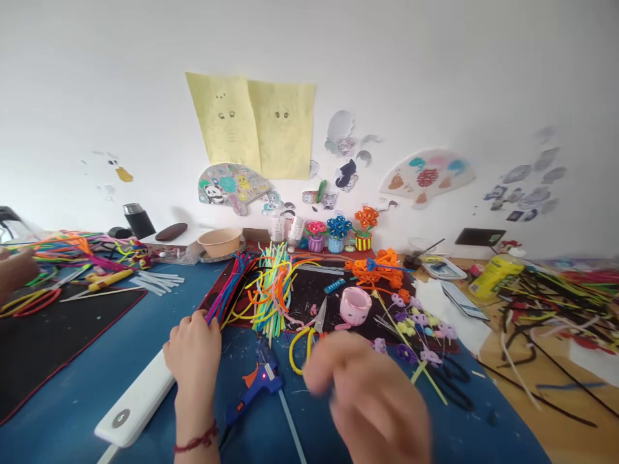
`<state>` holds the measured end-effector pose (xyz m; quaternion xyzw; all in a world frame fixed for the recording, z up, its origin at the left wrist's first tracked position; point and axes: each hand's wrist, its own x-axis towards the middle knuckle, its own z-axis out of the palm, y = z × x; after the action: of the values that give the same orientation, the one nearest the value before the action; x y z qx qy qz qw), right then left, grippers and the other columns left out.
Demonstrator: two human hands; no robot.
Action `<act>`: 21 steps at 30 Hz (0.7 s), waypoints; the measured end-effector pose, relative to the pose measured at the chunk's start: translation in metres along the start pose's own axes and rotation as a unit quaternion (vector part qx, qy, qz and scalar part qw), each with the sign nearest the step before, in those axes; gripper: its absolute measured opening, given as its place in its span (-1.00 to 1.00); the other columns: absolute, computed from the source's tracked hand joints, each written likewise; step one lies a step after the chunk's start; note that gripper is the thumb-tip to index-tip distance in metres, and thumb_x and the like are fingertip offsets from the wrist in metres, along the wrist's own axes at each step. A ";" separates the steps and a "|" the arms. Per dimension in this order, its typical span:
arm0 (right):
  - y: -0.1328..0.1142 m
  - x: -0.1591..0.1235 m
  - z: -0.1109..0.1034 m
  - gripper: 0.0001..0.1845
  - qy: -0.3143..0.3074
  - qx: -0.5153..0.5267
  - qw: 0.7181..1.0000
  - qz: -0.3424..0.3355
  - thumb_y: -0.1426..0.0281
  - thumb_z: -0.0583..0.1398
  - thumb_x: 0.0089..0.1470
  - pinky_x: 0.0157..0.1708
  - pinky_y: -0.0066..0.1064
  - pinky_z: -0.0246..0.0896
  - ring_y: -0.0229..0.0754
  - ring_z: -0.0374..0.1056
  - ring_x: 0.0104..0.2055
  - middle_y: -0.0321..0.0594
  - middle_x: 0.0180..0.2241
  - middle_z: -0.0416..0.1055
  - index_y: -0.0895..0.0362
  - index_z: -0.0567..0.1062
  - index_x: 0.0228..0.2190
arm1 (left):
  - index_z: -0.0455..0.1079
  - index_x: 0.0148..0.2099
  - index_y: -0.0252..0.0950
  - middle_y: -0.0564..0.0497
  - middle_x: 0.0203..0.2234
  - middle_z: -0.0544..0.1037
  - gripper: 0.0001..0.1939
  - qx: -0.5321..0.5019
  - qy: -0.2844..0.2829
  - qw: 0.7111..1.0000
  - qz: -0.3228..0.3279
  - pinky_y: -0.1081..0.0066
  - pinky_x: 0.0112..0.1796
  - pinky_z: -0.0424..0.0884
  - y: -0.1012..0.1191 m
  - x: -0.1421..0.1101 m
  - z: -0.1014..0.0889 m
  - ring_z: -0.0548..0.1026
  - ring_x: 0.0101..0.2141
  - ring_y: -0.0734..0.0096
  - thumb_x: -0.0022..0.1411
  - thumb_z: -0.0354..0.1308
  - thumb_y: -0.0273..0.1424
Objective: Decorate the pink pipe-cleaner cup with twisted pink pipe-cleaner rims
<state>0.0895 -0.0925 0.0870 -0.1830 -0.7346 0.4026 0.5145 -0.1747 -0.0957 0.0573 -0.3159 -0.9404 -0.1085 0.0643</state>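
Observation:
My left hand (193, 351) is closed on the near end of a bundle of pink and blue pipe cleaners (231, 290). Its fingertips are hidden behind the hand. My right hand (370, 393), blurred by motion, is raised close to the camera with its fingers curled together; whatever they hold, if anything, cannot be made out. Beyond it lie yellow-handled scissors (302, 348) and a pink pipe-cleaner pot (355, 305). Between my hands rests a blue glue gun (258, 386) with a small light lit. Pale green, yellow and orange pipe cleaners (273, 290) are piled beside the bundle.
A long white power strip (138, 399) lies under my left forearm. Another person's hand (17, 270) is at the far left, near more scissors (31, 303). Small flowers (425, 322) lie to the right. Three finished flower pots (336, 241) stand against the wall.

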 end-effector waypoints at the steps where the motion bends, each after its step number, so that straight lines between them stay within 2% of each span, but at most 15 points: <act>1: 0.005 0.019 0.010 -0.83 0.008 0.050 0.998 0.038 0.32 0.12 0.23 -0.16 -0.27 0.38 -0.12 0.43 -0.14 -0.18 -0.24 0.53 -0.07 0.52 -0.21 | 0.37 0.07 -0.44 -0.35 -0.06 0.52 -0.54 0.009 -0.008 1.000 0.004 0.07 -0.15 0.32 -0.003 0.006 0.005 0.43 -0.03 -0.20 0.35 -0.14 -0.25; 3: 0.026 0.046 0.027 -0.82 -0.013 0.112 0.990 0.081 0.40 0.12 0.19 -0.14 -0.31 0.36 -0.13 0.42 -0.13 -0.17 -0.22 0.51 0.03 0.52 -0.22 | 0.38 0.04 -0.46 -0.37 -0.10 0.53 -0.52 0.019 -0.034 0.999 0.017 0.07 -0.17 0.33 -0.005 0.018 0.017 0.44 -0.05 -0.20 0.31 -0.06 -0.16; 5: 0.057 0.062 0.038 -0.75 -0.019 0.091 0.990 0.110 0.48 0.08 0.13 -0.16 -0.33 0.34 -0.16 0.42 -0.17 -0.18 -0.23 0.51 0.08 0.52 -0.21 | 0.39 -0.01 -0.45 -0.34 -0.16 0.56 -0.56 0.023 -0.057 0.998 0.031 0.13 -0.21 0.34 -0.006 0.027 0.027 0.49 -0.12 -0.12 0.28 0.02 -0.17; 8: 0.107 0.078 0.047 -0.62 -0.073 -0.054 0.986 0.138 0.57 0.06 0.02 -0.25 -0.37 0.33 -0.15 0.40 -0.19 -0.17 -0.20 0.49 0.08 0.52 -0.18 | 0.39 -0.03 -0.45 -0.31 -0.21 0.57 -0.66 0.029 -0.061 0.997 0.035 0.17 -0.23 0.35 -0.005 0.029 0.033 0.53 -0.17 -0.05 0.29 0.02 -0.30; 10: 0.135 0.089 0.054 -0.55 -0.099 -0.187 0.968 0.133 0.61 0.04 0.01 -0.14 -0.30 0.31 -0.12 0.38 -0.13 -0.14 -0.17 0.45 0.08 0.49 -0.10 | 0.36 0.01 -0.52 -0.39 -0.15 0.53 -0.64 0.035 -0.034 0.998 0.028 0.10 -0.18 0.34 0.000 0.024 0.030 0.48 -0.10 -0.14 0.31 -0.03 -0.36; 11: 0.146 0.095 0.058 -0.53 -0.107 -0.205 0.965 0.127 0.61 0.07 0.01 -0.03 -0.23 0.26 -0.07 0.35 -0.03 -0.09 -0.10 0.43 0.09 0.48 -0.06 | 0.33 0.06 -0.55 -0.43 -0.10 0.50 -0.61 0.036 -0.016 0.999 0.029 0.05 -0.15 0.32 0.004 0.022 0.027 0.44 -0.05 -0.19 0.32 -0.06 -0.37; 13: 0.163 0.105 0.068 -0.57 -0.127 -0.220 0.961 0.112 0.55 0.14 0.05 0.10 -0.17 0.15 0.00 0.24 0.12 -0.07 0.07 0.33 0.04 0.48 -0.03 | 0.24 0.15 -0.55 -0.45 0.00 0.43 -0.56 0.031 0.013 0.998 0.052 -0.01 -0.08 0.28 0.016 0.017 0.021 0.37 0.03 -0.22 0.35 -0.13 -0.37; 15: 0.175 0.113 0.078 -0.66 -0.144 -0.230 0.956 0.108 0.45 0.21 0.06 0.14 -0.14 0.09 0.05 0.18 0.19 -0.10 0.11 0.30 0.00 0.51 -0.09 | 0.25 0.17 -0.42 -0.31 0.03 0.43 -0.58 0.015 0.006 0.993 0.116 0.09 -0.04 0.29 0.032 0.018 0.018 0.36 0.06 -0.06 0.36 -0.15 -0.37; 17: 0.185 0.116 0.084 -0.78 -0.147 -0.242 0.951 0.122 0.42 0.22 0.08 0.11 -0.12 0.12 0.08 0.23 0.14 -0.08 0.03 0.34 0.04 0.54 -0.18 | 0.35 0.10 -0.31 -0.18 -0.02 0.48 -0.66 0.000 -0.031 0.983 0.181 0.21 -0.04 0.33 0.049 0.024 0.021 0.39 0.03 0.10 0.36 -0.09 -0.36; 18: 0.190 0.116 0.085 -0.83 -0.143 -0.247 0.949 0.133 0.43 0.20 0.09 0.08 -0.12 0.15 0.08 0.27 0.10 -0.06 -0.02 0.36 0.07 0.54 -0.23 | 0.39 0.03 -0.32 -0.17 -0.07 0.51 -0.69 -0.004 -0.052 0.979 0.199 0.23 -0.07 0.35 0.057 0.029 0.026 0.42 0.00 0.13 0.35 -0.04 -0.34; 21: 0.204 0.111 0.081 -0.88 -0.116 -0.252 0.945 0.172 0.46 0.16 0.11 -0.03 -0.16 0.24 0.03 0.36 -0.05 -0.03 -0.09 0.35 0.14 0.50 -0.29 | 0.41 -0.04 -0.37 -0.13 -0.13 0.52 -0.68 -0.011 -0.105 0.971 0.217 0.19 -0.09 0.40 0.074 0.048 0.045 0.47 -0.08 0.21 0.32 0.07 -0.23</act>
<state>-0.0585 0.0747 -0.0162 -0.3825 -0.8241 0.3048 0.2857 -0.1701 0.0009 0.0348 -0.5225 -0.8497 -0.0691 -0.0161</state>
